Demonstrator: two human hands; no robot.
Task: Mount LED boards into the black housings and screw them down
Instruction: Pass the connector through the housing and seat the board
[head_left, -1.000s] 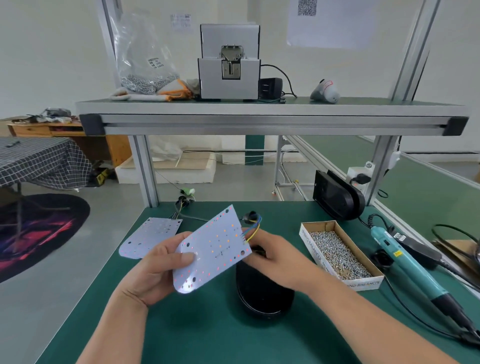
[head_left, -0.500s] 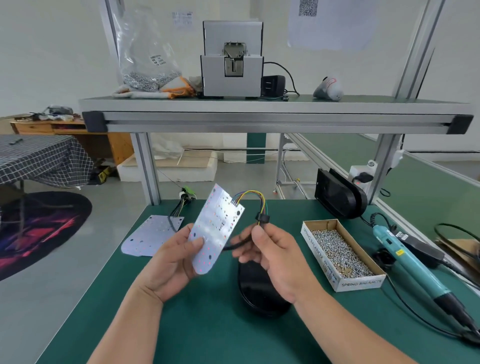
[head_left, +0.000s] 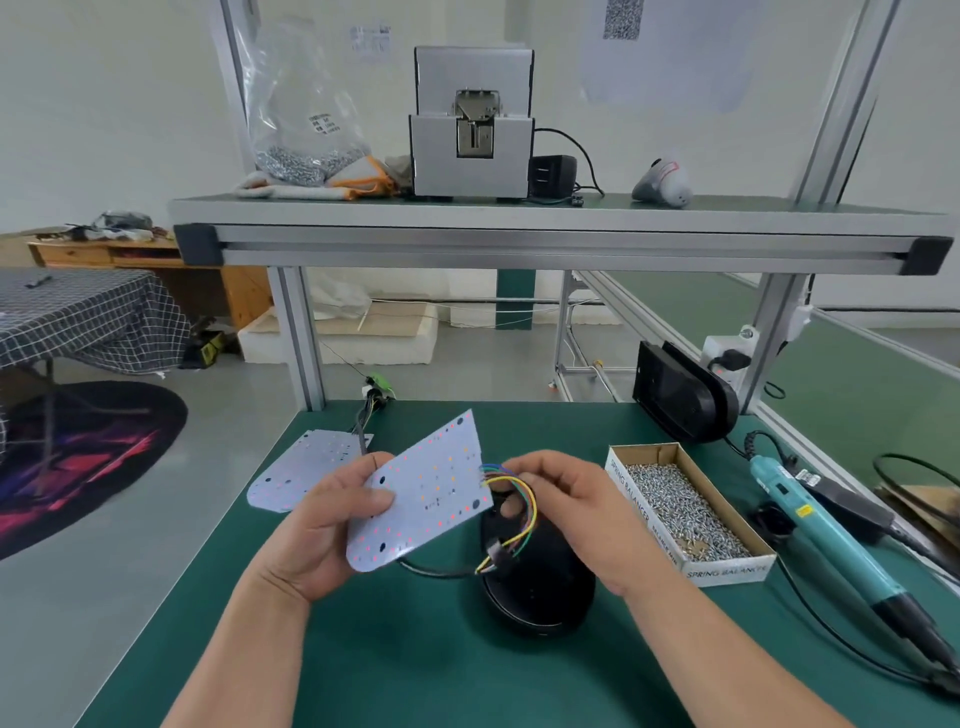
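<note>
My left hand (head_left: 332, 530) grips a white LED board (head_left: 431, 488) by its left edge and holds it tilted above the green mat. Coloured wires (head_left: 524, 499) loop from the board's right edge down to a small connector (head_left: 498, 552) on a black cable. My right hand (head_left: 576, 514) is just right of the board, its fingers curled round the wire loop. Under the wires, a black oval housing (head_left: 540, 597) lies on the mat. A second LED board (head_left: 306, 467) lies flat at the back left. Another black housing (head_left: 685, 395) leans at the back right.
A cardboard box of screws (head_left: 685, 512) stands right of my right hand. A teal electric screwdriver (head_left: 821, 530) with its cable lies further right. An overhead shelf (head_left: 519, 234) carries a screw feeder (head_left: 472, 124) and a bag of screws (head_left: 301, 156).
My left hand has turned the board from near upright to a flatter tilt, facing me. My right hand let go of the connector, which now hangs below, and moved up to the wire loop.
</note>
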